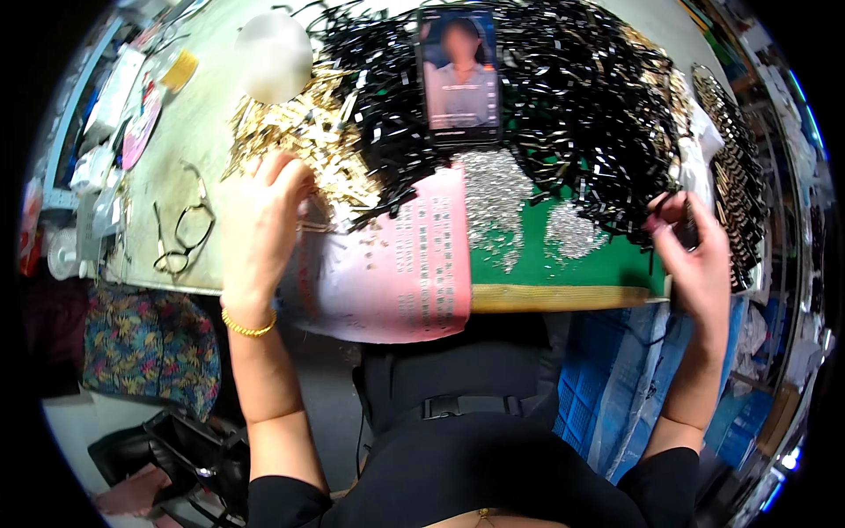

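Observation:
My left hand (268, 202), with a gold bracelet (249, 327) at its wrist, is at the near edge of a heap of gold metal pieces (330, 150). Its fingers are curled together, and what they pinch is too small to name. At the right end of a large heap of glossy black strips (581, 106), my right hand (700, 251) has its thumb and fingertips closed on a dark strip. A pink printed sheet (440, 264) hangs over the table edge between my hands. Small silver pieces (493, 194) lie beside it on a green mat (563, 273).
A phone (462, 106) stands against the black heap, its screen lit. Near the gold heap is a pale round object (273, 57). Eyeglasses (187, 231) lie on the left of the table. Bundled dark strips (735, 194) line the right side; a blue crate (581, 378) is below.

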`<state>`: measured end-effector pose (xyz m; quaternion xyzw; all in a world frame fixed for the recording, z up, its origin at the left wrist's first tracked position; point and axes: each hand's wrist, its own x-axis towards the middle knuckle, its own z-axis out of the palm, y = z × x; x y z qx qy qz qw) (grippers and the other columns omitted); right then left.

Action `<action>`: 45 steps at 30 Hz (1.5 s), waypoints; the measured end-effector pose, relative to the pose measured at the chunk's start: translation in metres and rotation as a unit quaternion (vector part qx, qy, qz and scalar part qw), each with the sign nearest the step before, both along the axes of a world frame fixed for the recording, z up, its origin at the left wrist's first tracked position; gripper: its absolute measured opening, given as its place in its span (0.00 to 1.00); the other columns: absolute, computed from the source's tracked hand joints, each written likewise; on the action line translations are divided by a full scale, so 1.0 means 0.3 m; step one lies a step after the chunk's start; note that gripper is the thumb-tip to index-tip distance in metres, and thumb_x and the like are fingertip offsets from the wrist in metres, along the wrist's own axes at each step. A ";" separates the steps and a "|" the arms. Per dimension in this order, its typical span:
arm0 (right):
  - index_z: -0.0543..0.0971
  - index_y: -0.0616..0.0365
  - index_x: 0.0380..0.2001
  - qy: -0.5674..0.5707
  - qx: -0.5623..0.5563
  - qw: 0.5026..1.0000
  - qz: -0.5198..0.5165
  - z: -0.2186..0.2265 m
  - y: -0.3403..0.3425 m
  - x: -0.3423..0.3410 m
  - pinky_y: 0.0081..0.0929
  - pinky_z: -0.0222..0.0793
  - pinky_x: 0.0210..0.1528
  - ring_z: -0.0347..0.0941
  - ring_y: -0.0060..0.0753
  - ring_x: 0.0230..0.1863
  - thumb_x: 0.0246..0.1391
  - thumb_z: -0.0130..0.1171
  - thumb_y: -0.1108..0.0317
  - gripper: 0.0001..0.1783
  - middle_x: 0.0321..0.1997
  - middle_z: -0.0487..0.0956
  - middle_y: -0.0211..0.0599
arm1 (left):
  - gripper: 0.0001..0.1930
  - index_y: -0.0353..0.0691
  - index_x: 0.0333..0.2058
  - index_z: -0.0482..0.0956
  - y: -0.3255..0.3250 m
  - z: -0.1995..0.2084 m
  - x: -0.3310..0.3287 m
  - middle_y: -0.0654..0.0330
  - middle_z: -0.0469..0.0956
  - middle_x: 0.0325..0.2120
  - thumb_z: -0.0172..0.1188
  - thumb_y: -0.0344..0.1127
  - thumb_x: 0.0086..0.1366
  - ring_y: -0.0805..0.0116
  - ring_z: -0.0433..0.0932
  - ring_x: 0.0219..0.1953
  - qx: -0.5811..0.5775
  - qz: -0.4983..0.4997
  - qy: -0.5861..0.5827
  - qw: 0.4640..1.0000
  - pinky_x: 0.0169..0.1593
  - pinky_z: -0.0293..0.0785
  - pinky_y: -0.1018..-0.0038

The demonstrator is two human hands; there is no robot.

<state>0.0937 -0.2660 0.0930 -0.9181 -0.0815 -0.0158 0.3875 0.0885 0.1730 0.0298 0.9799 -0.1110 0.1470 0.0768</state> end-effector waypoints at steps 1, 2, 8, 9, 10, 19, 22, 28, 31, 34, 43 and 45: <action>0.80 0.63 0.40 0.028 0.034 0.999 0.025 0.000 0.009 -0.021 0.19 0.72 0.45 0.75 0.17 0.39 0.58 0.64 0.78 0.07 0.38 0.83 0.30 | 0.05 0.38 0.35 0.76 -0.004 0.004 -0.004 0.54 0.79 0.35 0.62 0.24 0.61 0.50 0.78 0.39 0.009 0.015 0.022 1.000 0.42 0.74 0.62; 0.80 0.62 0.39 0.050 0.090 0.995 0.013 -0.016 0.018 -0.045 0.18 0.71 0.45 0.75 0.17 0.40 0.57 0.65 0.79 0.07 0.38 0.83 0.30 | 0.05 0.39 0.34 0.75 -0.005 0.007 -0.007 0.55 0.78 0.33 0.61 0.24 0.61 0.51 0.78 0.37 -0.002 0.005 0.015 1.000 0.41 0.74 0.62; 0.77 0.61 0.37 0.135 0.286 0.948 0.014 -0.092 0.046 -0.130 0.23 0.74 0.53 0.79 0.26 0.48 0.57 0.68 0.80 0.09 0.45 0.84 0.43 | 0.19 0.39 0.53 0.80 -0.037 0.046 -0.076 0.52 0.78 0.34 0.54 0.17 0.66 0.57 0.80 0.37 -0.072 0.087 -0.047 0.993 0.43 0.77 0.64; 0.75 0.61 0.38 0.147 0.330 0.933 0.005 -0.096 0.058 -0.144 0.19 0.75 0.44 0.79 0.22 0.40 0.59 0.67 0.78 0.09 0.44 0.85 0.43 | 0.18 0.37 0.51 0.81 -0.093 0.079 -0.104 0.53 0.76 0.33 0.52 0.15 0.66 0.60 0.79 0.36 -0.161 0.062 -0.057 0.983 0.41 0.76 0.68; 0.74 0.61 0.38 0.167 0.341 0.925 -0.005 -0.096 0.072 -0.155 0.17 0.74 0.38 0.77 0.19 0.34 0.61 0.65 0.77 0.09 0.43 0.85 0.43 | 0.15 0.34 0.48 0.81 -0.169 0.100 -0.140 0.53 0.75 0.32 0.50 0.16 0.67 0.65 0.79 0.37 -0.202 0.071 -0.014 0.977 0.40 0.74 0.73; 0.72 0.60 0.40 0.277 0.468 0.839 -0.020 -0.135 0.179 -0.172 0.15 0.69 0.23 0.72 0.15 0.21 0.65 0.63 0.72 0.09 0.37 0.85 0.41 | 0.05 0.32 0.42 0.79 -0.586 -0.059 -0.306 0.60 0.80 0.27 0.58 0.29 0.74 0.75 0.76 0.25 -0.586 -0.090 0.332 0.734 0.32 0.73 0.78; 0.68 0.57 0.37 0.279 0.422 0.862 -0.007 -0.142 0.174 -0.180 0.15 0.69 0.22 0.70 0.15 0.18 0.66 0.60 0.73 0.10 0.39 0.85 0.52 | 0.06 0.31 0.43 0.79 -0.601 -0.081 -0.302 0.55 0.83 0.31 0.59 0.28 0.73 0.68 0.80 0.29 -0.571 -0.111 0.312 0.751 0.35 0.75 0.75; 0.76 0.62 0.39 0.317 0.419 0.851 -0.007 -0.149 0.185 -0.222 0.17 0.71 0.28 0.75 0.14 0.29 0.64 0.64 0.71 0.08 0.38 0.82 0.32 | 0.06 0.32 0.43 0.79 -0.605 -0.092 -0.308 0.52 0.83 0.32 0.60 0.26 0.71 0.59 0.83 0.30 -0.530 -0.139 0.280 0.788 0.35 0.77 0.71; 0.76 0.64 0.42 0.264 0.235 0.929 0.107 -0.145 0.145 -0.205 0.27 0.75 0.40 0.77 0.28 0.36 0.63 0.66 0.66 0.13 0.38 0.79 0.37 | 0.06 0.33 0.43 0.79 -0.602 -0.086 -0.308 0.52 0.83 0.31 0.61 0.24 0.68 0.55 0.82 0.30 -0.458 -0.166 0.258 0.834 0.34 0.77 0.68; 0.73 0.60 0.49 0.197 -0.084 0.966 0.145 -0.096 0.088 -0.180 0.39 0.76 0.41 0.79 0.45 0.38 0.62 0.63 0.61 0.19 0.43 0.74 0.46 | 0.05 0.33 0.44 0.78 -0.581 -0.080 -0.305 0.54 0.82 0.29 0.56 0.26 0.73 0.62 0.82 0.28 -0.469 -0.104 0.272 0.834 0.35 0.77 0.71; 0.72 0.39 0.62 0.115 -0.295 0.924 0.215 -0.121 0.044 -0.149 0.39 0.76 0.28 0.79 0.44 0.35 0.61 0.58 0.68 0.25 0.38 0.71 0.42 | 0.11 0.33 0.55 0.70 -0.659 -0.081 -0.183 0.56 0.82 0.52 0.48 0.27 0.78 0.80 0.74 0.20 -0.612 -0.046 0.295 0.733 0.26 0.74 0.79; 0.73 0.39 0.62 0.107 -0.287 0.927 0.218 -0.127 0.043 -0.148 0.39 0.76 0.28 0.79 0.44 0.34 0.61 0.58 0.68 0.25 0.38 0.71 0.43 | 0.11 0.33 0.55 0.69 -0.667 -0.075 -0.170 0.55 0.82 0.51 0.47 0.27 0.78 0.79 0.75 0.21 -0.575 -0.053 0.324 0.749 0.26 0.75 0.78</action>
